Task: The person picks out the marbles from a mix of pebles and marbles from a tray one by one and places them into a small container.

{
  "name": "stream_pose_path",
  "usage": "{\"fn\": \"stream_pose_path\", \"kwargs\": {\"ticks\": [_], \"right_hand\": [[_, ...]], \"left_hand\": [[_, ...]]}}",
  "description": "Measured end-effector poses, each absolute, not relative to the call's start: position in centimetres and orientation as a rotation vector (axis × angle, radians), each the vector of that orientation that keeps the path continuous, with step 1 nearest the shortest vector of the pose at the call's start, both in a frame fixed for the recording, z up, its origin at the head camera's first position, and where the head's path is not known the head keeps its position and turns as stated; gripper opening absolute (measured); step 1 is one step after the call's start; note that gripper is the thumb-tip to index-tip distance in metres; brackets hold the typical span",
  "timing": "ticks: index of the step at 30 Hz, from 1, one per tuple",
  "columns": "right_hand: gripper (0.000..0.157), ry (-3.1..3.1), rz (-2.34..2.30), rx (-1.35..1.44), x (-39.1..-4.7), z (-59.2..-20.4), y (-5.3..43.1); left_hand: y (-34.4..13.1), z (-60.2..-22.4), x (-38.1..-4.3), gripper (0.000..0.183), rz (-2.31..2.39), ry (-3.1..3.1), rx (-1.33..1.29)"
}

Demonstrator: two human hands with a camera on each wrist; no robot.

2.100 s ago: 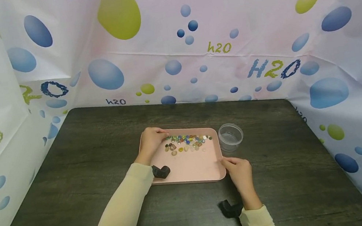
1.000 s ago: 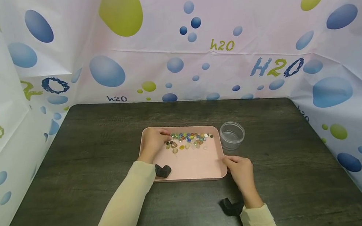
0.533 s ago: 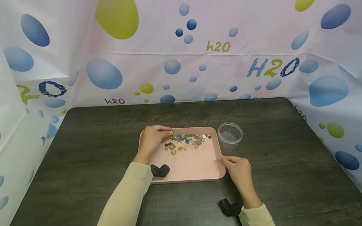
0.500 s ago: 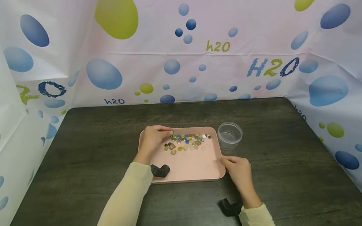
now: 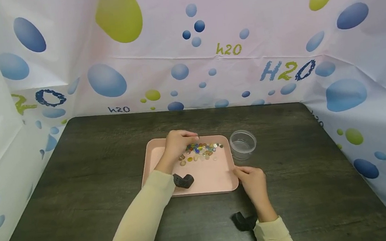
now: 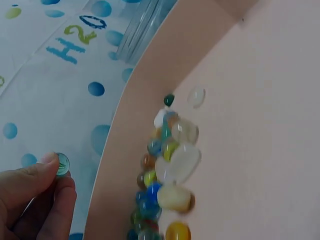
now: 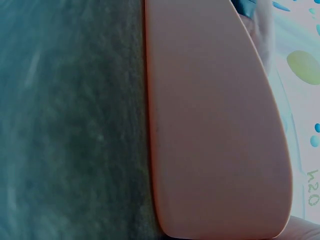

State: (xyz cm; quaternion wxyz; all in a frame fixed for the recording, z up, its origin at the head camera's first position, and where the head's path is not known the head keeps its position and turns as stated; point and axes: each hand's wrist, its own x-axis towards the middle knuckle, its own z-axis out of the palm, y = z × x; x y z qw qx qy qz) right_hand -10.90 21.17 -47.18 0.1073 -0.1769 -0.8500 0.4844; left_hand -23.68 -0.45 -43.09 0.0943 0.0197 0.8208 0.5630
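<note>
My left hand is above the far part of a pink tray. Its thumb and fingers pinch a clear glass marble with a green tint, seen in the left wrist view. Below it, colourful marbles and smooth pebbles lie in a loose band along the tray's far side. My right hand grips the tray's near right corner between thumb and fingers; the right wrist view shows only a bit of that hand beside the rim. A clear round plastic container stands just right of the tray.
Everything stands on a dark wood-grain table. A white backdrop with blue and green drops rises behind the table and along both sides. Black mounts are worn at both wrists.
The left hand has moved rightward over the tray and now holds a marble up, uncovering the tray's left end. The right hand has stayed at the corner.
</note>
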Motion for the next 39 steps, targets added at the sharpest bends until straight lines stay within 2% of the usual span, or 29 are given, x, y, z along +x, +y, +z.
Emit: {"fn": "stream_pose_path", "kwargs": {"ticks": [12,22,39], "right_hand": [[0.019,-2.520,1.403,-0.503,-11.1,-47.4,21.1],[0.019,-2.513,1.414,-0.535,-10.9,-47.4,21.2],[0.018,-2.498,1.431,-0.502,-11.0,-47.4,21.3]], "left_hand": [[3.8,-42.3,-23.5,0.023,1.713,2.385,0.151],[7.3,-42.3,-22.9,0.017,1.650,2.417,0.180],[10.2,-42.0,-22.2,0.015,1.663,2.429,0.313]]}}
